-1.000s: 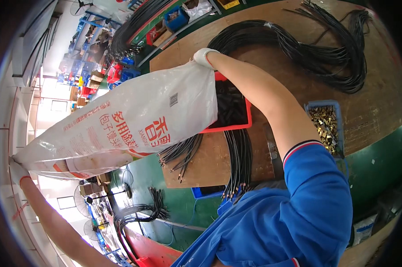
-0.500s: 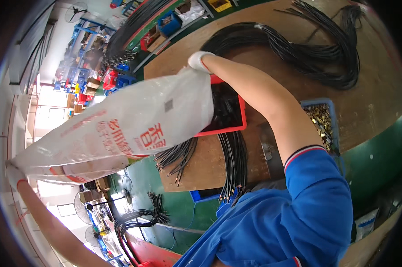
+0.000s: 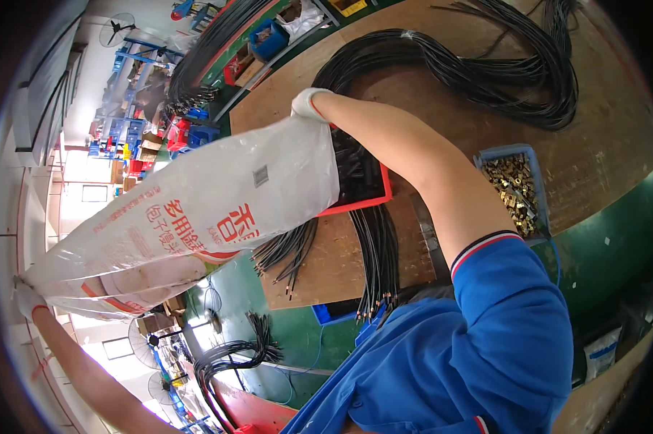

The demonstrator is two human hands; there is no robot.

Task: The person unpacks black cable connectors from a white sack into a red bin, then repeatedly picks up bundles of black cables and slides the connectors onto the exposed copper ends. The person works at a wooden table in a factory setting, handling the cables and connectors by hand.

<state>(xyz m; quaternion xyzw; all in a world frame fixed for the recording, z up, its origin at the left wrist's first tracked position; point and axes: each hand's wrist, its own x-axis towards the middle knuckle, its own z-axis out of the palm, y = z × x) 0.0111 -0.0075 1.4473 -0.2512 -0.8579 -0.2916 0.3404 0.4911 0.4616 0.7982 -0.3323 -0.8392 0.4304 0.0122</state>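
A large white plastic sack (image 3: 189,217) with red print is stretched between my two gloved hands. My left hand (image 3: 26,296) grips its bottom corner, raised high at the far left. My right hand (image 3: 308,105) holds the sack's mouth over a red tray (image 3: 370,202) on the wooden bench. The tray holds short black pieces, and the sack's open end hides part of it. Bundles of black cable (image 3: 373,260) hang over the bench's near edge below the tray.
A blue bin of small brass parts (image 3: 518,192) sits right of my arm. Long black cable loops (image 3: 485,69) lie across the far bench. More cable bundles (image 3: 232,358) lie on the green floor. Shelves with blue bins (image 3: 160,123) stand far left.
The sack has tilted a little steeper, its bottom end staying high at the left. My right hand stays at the tray with the sack's mouth.
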